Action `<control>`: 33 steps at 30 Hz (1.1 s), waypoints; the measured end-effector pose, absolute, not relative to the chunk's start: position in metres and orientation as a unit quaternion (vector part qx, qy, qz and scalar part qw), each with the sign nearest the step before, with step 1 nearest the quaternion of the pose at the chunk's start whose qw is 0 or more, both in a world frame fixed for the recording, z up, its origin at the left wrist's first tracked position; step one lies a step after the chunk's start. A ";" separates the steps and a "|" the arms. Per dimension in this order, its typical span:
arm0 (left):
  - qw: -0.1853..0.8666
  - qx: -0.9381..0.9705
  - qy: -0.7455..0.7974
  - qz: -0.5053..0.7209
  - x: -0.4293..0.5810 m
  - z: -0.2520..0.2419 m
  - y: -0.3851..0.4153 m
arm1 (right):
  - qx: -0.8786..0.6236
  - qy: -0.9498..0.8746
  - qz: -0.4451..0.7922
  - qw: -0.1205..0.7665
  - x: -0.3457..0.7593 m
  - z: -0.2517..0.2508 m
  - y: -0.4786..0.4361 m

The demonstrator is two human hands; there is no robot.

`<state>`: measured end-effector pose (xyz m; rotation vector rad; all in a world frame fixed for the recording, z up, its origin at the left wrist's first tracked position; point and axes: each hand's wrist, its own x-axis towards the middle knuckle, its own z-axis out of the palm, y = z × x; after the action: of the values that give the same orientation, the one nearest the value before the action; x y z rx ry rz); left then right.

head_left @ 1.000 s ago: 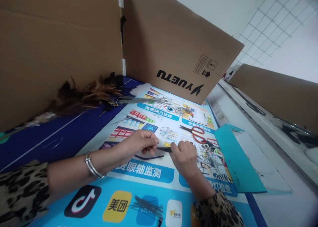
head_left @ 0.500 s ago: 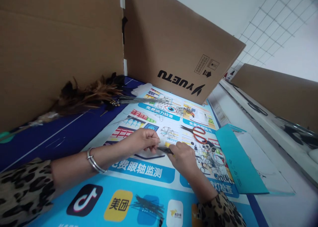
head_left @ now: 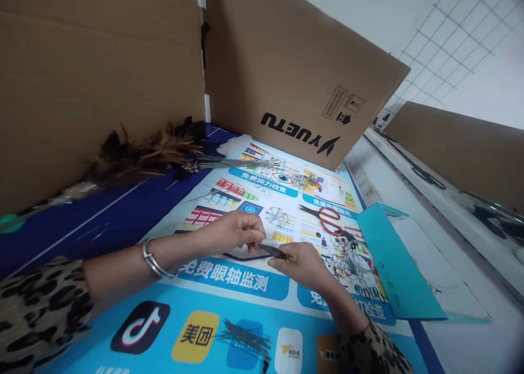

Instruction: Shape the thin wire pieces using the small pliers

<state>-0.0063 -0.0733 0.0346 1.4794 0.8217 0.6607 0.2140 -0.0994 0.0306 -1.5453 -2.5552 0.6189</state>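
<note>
My right hand (head_left: 302, 262) is closed around a pair of pliers (head_left: 273, 250), whose dark jaws point left. The tips of the jaws meet the fingers of my left hand (head_left: 241, 233). That left hand is pinched shut; whatever sits between thumb and fingers is too small to make out. Just beyond both hands lies a round shape of thin wire (head_left: 277, 217) on the printed sheet. Scissors with orange handles (head_left: 329, 221) rest to the right of it. A heap of small rings and wire pieces (head_left: 350, 265) spreads beside my right hand.
A bundle of short dark wires (head_left: 244, 337) lies near me on the printed sheet (head_left: 155, 297). Long wires (head_left: 237, 164) and brown feathers (head_left: 151, 151) are at the back left. Cardboard panels (head_left: 286, 63) stand behind. A teal folder (head_left: 399, 270) lies at right.
My right hand has turned and shifted slightly right and down, so more of the pliers shows. My left hand stays nearly in place, still pinched.
</note>
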 end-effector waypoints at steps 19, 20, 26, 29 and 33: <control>0.634 0.654 0.312 0.270 -0.007 0.039 -0.079 | -0.433 -0.744 0.509 0.009 0.221 0.046 -0.094; 0.635 0.651 0.316 0.271 -0.006 0.039 -0.080 | -0.431 -0.750 0.502 0.010 0.221 0.045 -0.094; 0.601 0.640 0.388 0.280 -0.005 0.037 -0.074 | -0.510 -0.829 0.224 0.055 0.215 0.028 -0.099; 0.574 0.641 0.418 0.291 -0.007 0.032 -0.067 | -0.531 -0.839 0.090 0.076 0.211 0.021 -0.101; 0.558 0.644 0.429 0.299 -0.010 0.025 -0.061 | -0.515 -0.845 -0.062 0.131 0.210 0.014 -0.103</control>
<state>-0.0102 -0.0615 0.0249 1.5200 1.0130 0.7061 0.2097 -0.1034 0.0143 -1.4944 -2.4544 -0.1796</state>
